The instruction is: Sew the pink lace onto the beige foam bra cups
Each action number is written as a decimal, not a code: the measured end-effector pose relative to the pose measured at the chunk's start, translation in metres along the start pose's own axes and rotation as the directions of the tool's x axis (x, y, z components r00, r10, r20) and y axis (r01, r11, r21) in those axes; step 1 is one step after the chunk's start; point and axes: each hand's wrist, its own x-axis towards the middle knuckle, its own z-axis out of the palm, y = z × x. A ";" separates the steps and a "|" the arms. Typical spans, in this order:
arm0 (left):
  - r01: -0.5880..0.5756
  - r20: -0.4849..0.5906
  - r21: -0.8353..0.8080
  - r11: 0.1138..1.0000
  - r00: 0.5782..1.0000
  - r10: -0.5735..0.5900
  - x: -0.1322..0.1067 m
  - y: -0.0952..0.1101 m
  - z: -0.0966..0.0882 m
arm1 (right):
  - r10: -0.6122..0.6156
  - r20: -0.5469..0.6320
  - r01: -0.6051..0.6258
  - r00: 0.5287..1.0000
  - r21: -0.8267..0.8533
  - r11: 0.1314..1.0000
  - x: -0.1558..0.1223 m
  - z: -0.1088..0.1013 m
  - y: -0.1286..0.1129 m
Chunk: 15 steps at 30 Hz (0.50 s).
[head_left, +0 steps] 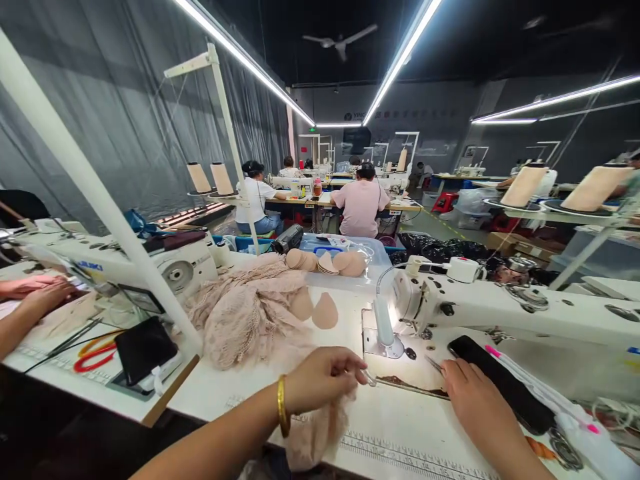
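Note:
My left hand [325, 381], with a gold bangle at the wrist, is in front of the sewing machine's needle area, fingers curled together. Beige lace fabric [317, 437] hangs just below these fingers over the table's front edge and seems pinched in them. A small shiny bit by the fingertips is too small to name. On the machine bed rests my right hand [473, 393], closed on a slim pointed metal tool [434, 364] with only its tip showing. Beside that hand lies a black phone [505, 383]. The lit white sewing machine [480, 303] stands behind both hands.
Left of the machine lie heaped beige lace [245, 313] and a rounded beige pad [325, 311]. A plastic bin [373, 267] behind has stacked pads on it. At far left, another person's hands [45, 290] are by a second machine, near red-handled scissors [95, 358]. Co-workers sit ahead.

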 end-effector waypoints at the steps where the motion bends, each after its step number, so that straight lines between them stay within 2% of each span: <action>1: 0.009 0.016 -0.092 0.996 1.000 -0.007 0.006 -0.014 0.007 | 0.022 0.016 -0.023 1.000 0.039 0.999 -0.003 -0.002 -0.010; 3: 0.029 0.045 -0.177 0.984 0.999 -0.021 0.014 -0.032 0.014 | 0.088 0.067 -0.097 0.994 0.146 0.985 -0.013 -0.007 -0.035; 4: 0.036 0.048 -0.194 0.980 0.998 -0.027 0.016 -0.037 0.015 | 0.140 0.129 -0.168 0.982 0.240 0.956 -0.017 -0.011 -0.047; 5: 0.044 0.053 -0.198 0.979 0.998 -0.034 0.017 -0.038 0.016 | 0.124 0.169 -0.174 0.978 0.323 0.930 -0.021 -0.013 -0.059; 7: 0.056 0.066 -0.202 0.978 0.997 -0.043 0.017 -0.036 0.015 | -0.026 0.140 -0.029 0.990 0.379 0.925 -0.024 -0.017 -0.079; 10: 0.063 0.097 -0.212 0.975 0.994 -0.043 0.016 -0.031 0.015 | -0.238 0.027 0.228 0.971 0.199 0.953 -0.020 -0.016 -0.100; 12: 0.053 0.103 -0.210 0.976 0.994 -0.032 0.016 -0.033 0.019 | -0.294 -0.011 0.295 0.956 0.057 0.954 -0.014 -0.011 -0.111; 15: 0.060 0.114 -0.188 0.980 0.993 -0.039 0.016 -0.036 0.023 | -0.360 -0.092 0.358 0.929 -0.033 0.933 -0.009 -0.005 -0.123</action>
